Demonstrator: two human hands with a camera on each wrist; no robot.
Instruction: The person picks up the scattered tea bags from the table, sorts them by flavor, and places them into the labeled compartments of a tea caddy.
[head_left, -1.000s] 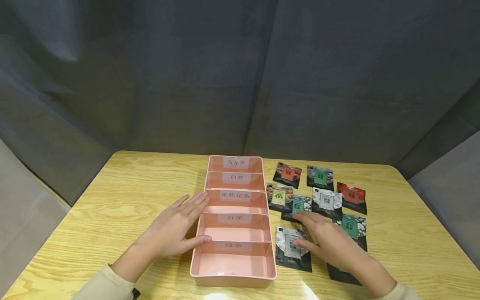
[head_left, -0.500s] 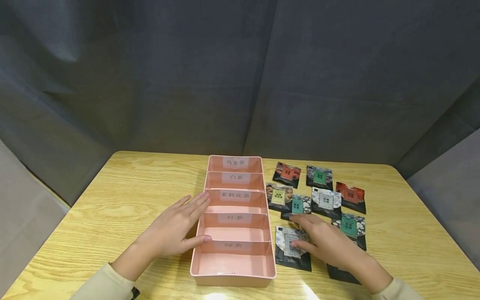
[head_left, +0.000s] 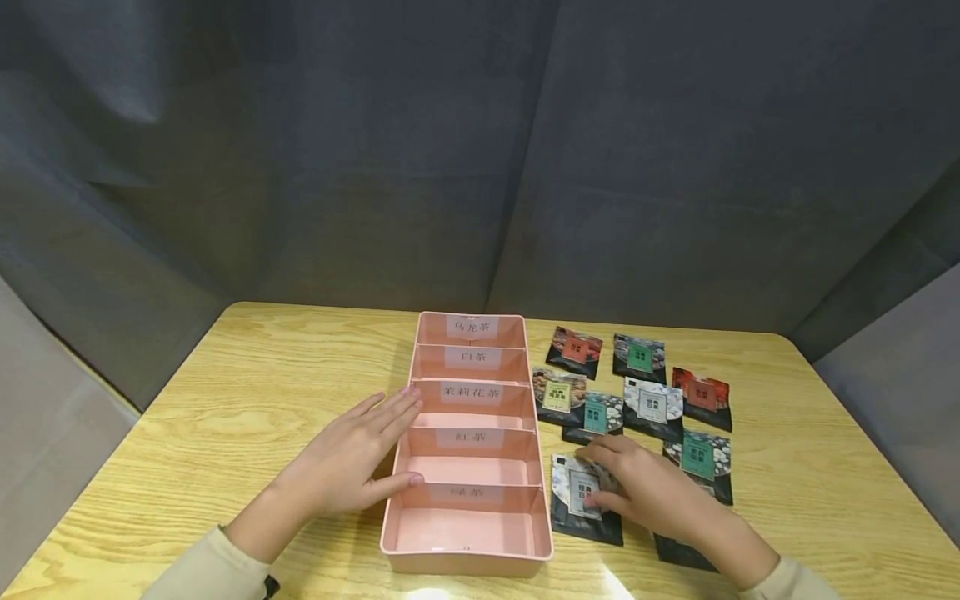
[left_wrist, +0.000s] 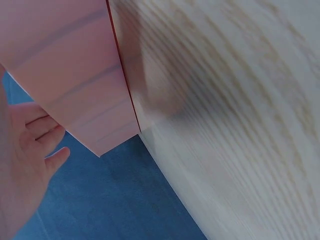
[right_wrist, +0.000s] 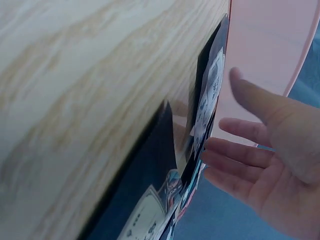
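Right hand (head_left: 648, 492), fingers lightly bent, rests on grey-label tea packet (head_left: 581, 500) beside pink tray (head_left: 468, 546) | left hand (head_left: 348, 462) flat, fingers straight against tray's left wall | more packets (head_left: 641, 392) farther back on tabletop (head_left: 225, 400)

Wooden table (head_left: 225, 400) bearing pink organizer (head_left: 396, 500), tea packets (head_left: 652, 400)

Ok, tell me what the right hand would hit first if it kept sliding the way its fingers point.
Probably the pink divided tray. The right hand rests on a grey-labelled tea packet with its fingers aimed left, and the tray's right wall lies just past that packet's edge.
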